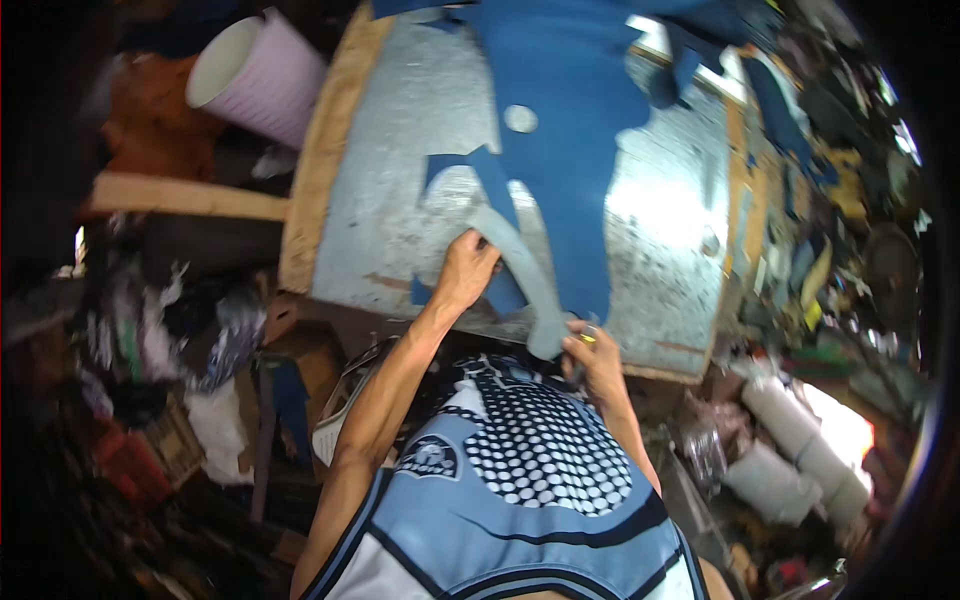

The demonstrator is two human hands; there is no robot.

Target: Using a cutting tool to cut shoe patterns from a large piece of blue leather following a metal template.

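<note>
My left hand (468,268) is closed on the upper part of a curved, light grey-blue strip (525,268) with a widened lower end. The strip slants over the near edge of the metal-topped table, toward my body. Beside its lower end is my right hand (594,358), fingers curled, with a yellow ring-like band on a finger. A small dark thing shows at this hand; I cannot make out what it is. A large blue sheet (565,140), leather-like, lies on the table with a round hole and cut edges. Smaller blue offcuts (505,290) lie near my left hand.
The table's worn metal top (385,170) has a wooden rim (330,150). At the far left stands a pale pink bin (275,85). Heaped scraps (800,250) crowd the right side, with white rolls (800,430) nearer. A white plastic chair (328,435) is beside my left arm.
</note>
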